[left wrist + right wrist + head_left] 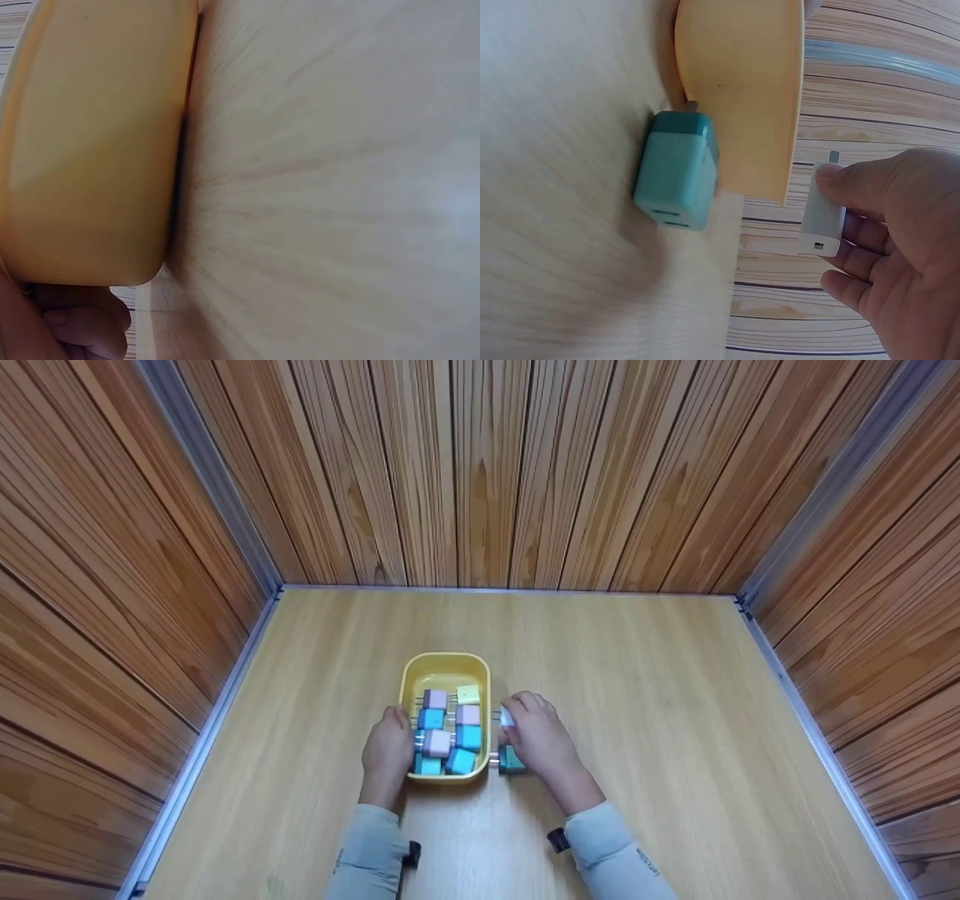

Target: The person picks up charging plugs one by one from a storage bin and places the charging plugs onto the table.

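A yellow plastic bin stands on the table and holds several charger plugs in blue, lilac and pale yellow. My left hand grips the bin's left rim; in the left wrist view its curled fingers show beside the wall. Between the thumb and fingers of my right hand a white charger plug is pinched, prongs toward the bin, raised off the table. Below that hand, a green charger plug lies on the table beside the bin's right wall, its prongs pointing at the wall.
The light wood table spreads out around the bin. Wood-plank panels rise at the back and both sides, with metal strips along the corners. A dark band sits at the right wrist.
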